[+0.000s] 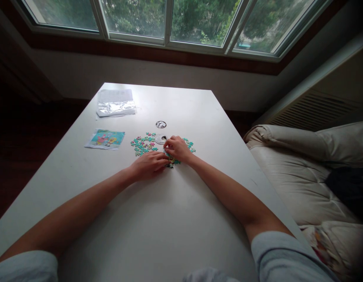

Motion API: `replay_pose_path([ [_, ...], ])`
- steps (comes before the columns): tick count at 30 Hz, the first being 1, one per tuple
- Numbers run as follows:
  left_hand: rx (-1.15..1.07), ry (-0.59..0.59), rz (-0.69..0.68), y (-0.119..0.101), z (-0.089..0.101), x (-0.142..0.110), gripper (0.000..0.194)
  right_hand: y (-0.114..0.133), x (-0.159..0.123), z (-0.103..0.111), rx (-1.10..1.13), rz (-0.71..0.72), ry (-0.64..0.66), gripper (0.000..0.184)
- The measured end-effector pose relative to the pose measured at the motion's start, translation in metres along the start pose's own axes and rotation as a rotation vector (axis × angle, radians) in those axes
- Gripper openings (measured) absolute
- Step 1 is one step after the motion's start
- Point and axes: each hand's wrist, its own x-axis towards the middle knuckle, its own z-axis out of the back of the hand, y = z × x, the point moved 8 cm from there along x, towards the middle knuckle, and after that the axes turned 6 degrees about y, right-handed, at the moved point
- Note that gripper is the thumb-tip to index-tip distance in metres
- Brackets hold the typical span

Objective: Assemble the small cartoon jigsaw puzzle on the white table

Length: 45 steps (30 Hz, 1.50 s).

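Note:
Small jigsaw pieces (143, 145), mostly teal with some pink and yellow, lie loosely spread on the white table (169, 219). My left hand (150, 163) rests at their near side, its fingers stretched out flat over a few pieces. Opposite it, my right hand (178, 149) is bent over the pile with fingers curled and pinched together, apparently on a jigsaw piece that they mostly cover. Between the hands is a cluster of pieces (171, 159) with yellow and dark parts, partly hidden. More pieces (189, 145) lie beyond my right wrist.
A clear round disc (159, 139) touches the pile's far side; a round shiny object (161, 124) lies behind it. At left are a colourful cartoon picture sheet (107, 139) and a clear plastic packet (116, 102). A cream sofa (293, 176) stands right of the table.

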Motion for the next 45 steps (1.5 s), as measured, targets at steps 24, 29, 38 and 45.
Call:
replay_pose_path([
  [24, -0.122, -0.059, -0.045, 0.018, 0.016, -0.015, 0.025, 0.006, 0.086, -0.010, -0.011, 0.147, 0.057, 0.021],
  [29, -0.127, -0.066, -0.047, 0.018, 0.018, -0.017, 0.025, 0.011, 0.099, -0.016, -0.060, 0.132, 0.056, 0.020],
  [38, -0.128, -0.056, -0.050, 0.018, 0.021, -0.020, 0.025, 0.015, 0.113, -0.022, -0.148, 0.105, 0.120, 0.012],
  [45, -0.130, -0.065, -0.052, 0.018, 0.022, -0.020, 0.025, 0.015, 0.113, -0.018, -0.080, 0.100, 0.115, 0.015],
])
